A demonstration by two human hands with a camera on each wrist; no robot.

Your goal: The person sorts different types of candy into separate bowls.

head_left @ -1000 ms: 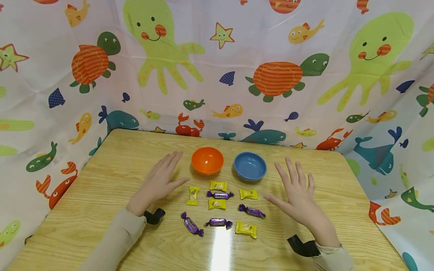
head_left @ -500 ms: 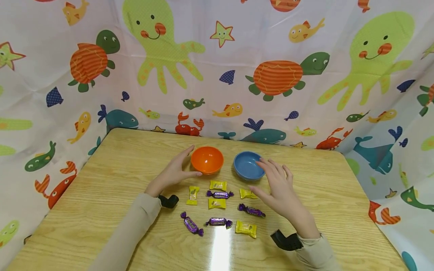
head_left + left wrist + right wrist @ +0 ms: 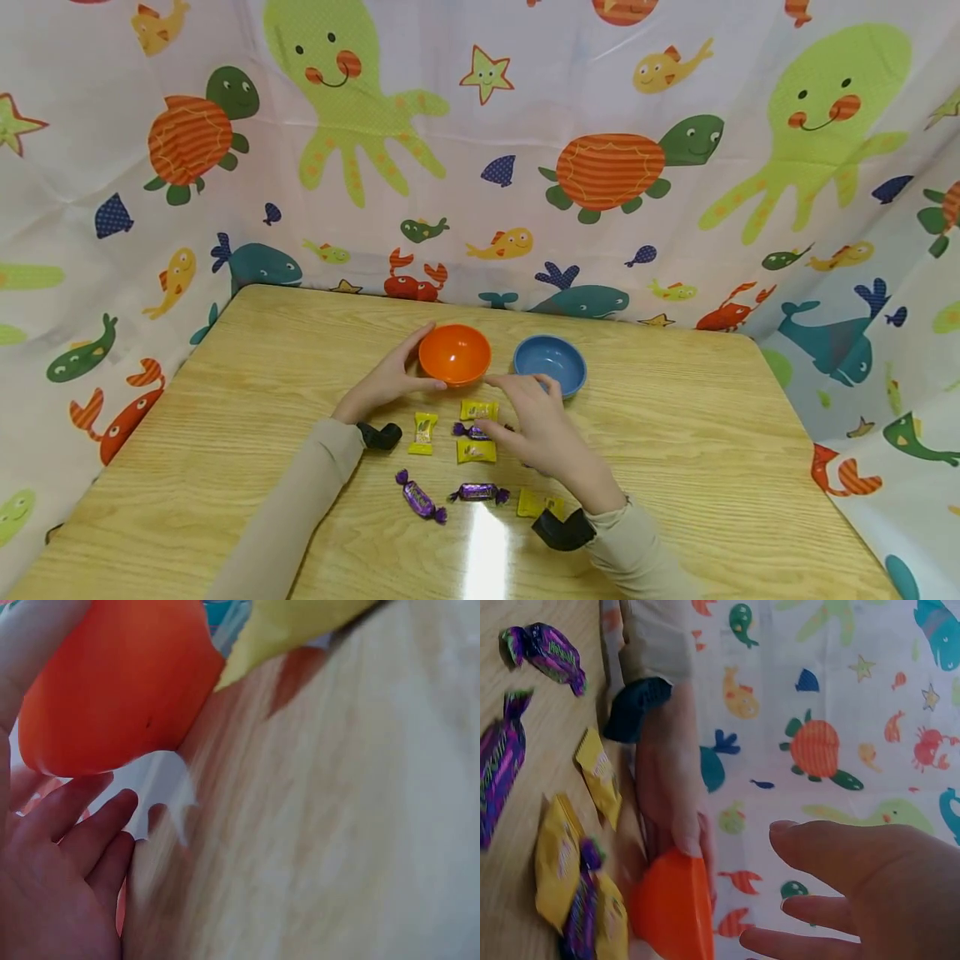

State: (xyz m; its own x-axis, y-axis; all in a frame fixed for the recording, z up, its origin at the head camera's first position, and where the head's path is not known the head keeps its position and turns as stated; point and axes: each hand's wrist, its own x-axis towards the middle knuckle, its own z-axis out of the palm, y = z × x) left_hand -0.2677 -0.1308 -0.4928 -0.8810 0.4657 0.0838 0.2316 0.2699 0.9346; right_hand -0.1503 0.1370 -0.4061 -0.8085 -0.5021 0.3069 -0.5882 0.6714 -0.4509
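My left hand [image 3: 382,379] holds the orange bowl [image 3: 455,354] by its left side, thumb at the front and fingers round the far left. In the left wrist view, fingertips [image 3: 112,806] lie right at the bowl's wall. My right hand [image 3: 540,425], with nothing in it, reaches over the candies, its fingers apart and pointing at the orange bowl. It partly covers a purple twist-wrapped candy [image 3: 467,431] and the front of the blue bowl [image 3: 551,358]. Close by lie yellow-wrapped candies [image 3: 476,451]. In the right wrist view, the hand's fingers [image 3: 817,847] are loosely bent.
More purple candies [image 3: 420,497] and yellow candies [image 3: 423,433] lie spread over the wooden table [image 3: 300,333]. A black wrist mount [image 3: 562,530] overlaps one yellow candy. Behind the table hangs a curtain [image 3: 435,75] printed with sea animals.
My left hand has moved right and forward and taken hold of the orange bowl. My right hand has swept left, from right of the blue bowl to over the candies.
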